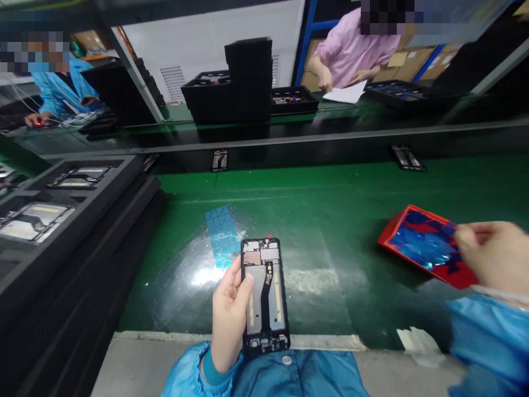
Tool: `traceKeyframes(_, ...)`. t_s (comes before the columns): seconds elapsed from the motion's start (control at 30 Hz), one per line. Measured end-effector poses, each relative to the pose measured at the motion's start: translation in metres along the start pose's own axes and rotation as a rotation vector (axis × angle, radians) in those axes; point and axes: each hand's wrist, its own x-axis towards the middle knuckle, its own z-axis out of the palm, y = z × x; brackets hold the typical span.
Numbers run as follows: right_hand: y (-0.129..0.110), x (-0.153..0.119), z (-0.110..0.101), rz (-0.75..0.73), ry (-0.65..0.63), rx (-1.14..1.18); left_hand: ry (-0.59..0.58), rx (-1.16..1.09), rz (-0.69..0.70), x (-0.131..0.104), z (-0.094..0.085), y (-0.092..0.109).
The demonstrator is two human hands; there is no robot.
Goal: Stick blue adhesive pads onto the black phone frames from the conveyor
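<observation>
Green bench: blue plastic in red bin, open phones in tray.

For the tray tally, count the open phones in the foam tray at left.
2 in view: the nearer phone at the left edge, the farther phone toward the far end of the foam tray. The picture cuts the tray off, so others may be hidden.

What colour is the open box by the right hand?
The box is red, with blue pieces inside; the head view shows it best.
</observation>
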Motion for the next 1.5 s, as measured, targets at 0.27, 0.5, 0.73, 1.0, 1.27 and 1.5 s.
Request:
traceKeyframes(0.27,-0.068,-0.047,-0.015,-0.176,0.133,-0.021,-0.045,-0.051,0.004,0.004,0.010,-0.006)
traceKeyframes(0.5,-0.168,-0.162,-0.013,-0.226,-0.897,1.018,-0.097,-0.142,-0.004,0.000,0.018,-0.002)
traceKeyframes(0.73,-0.165,-0.164,-0.020,-0.223,-1.199,1.016,-0.087,0.139,0.110,0.012,0.010,0.008)
traceKeyframes(1.0,-0.160,-0.158,-0.029,-0.416,-1.082,0.808,-0.149,0.173,0.062,0.018,0.006,0.008)
traceKeyframes(1.27,-0.166,-0.147,-0.029,-0.432,-1.150,0.782,-0.121,0.211,0.065,0.023,0.003,0.007)
traceKeyframes(1.5,-0.189,-0.122,-0.011,-0.290,-1.428,0.904,-0.125,0.162,0.014,0.035,-0.005,0.016)
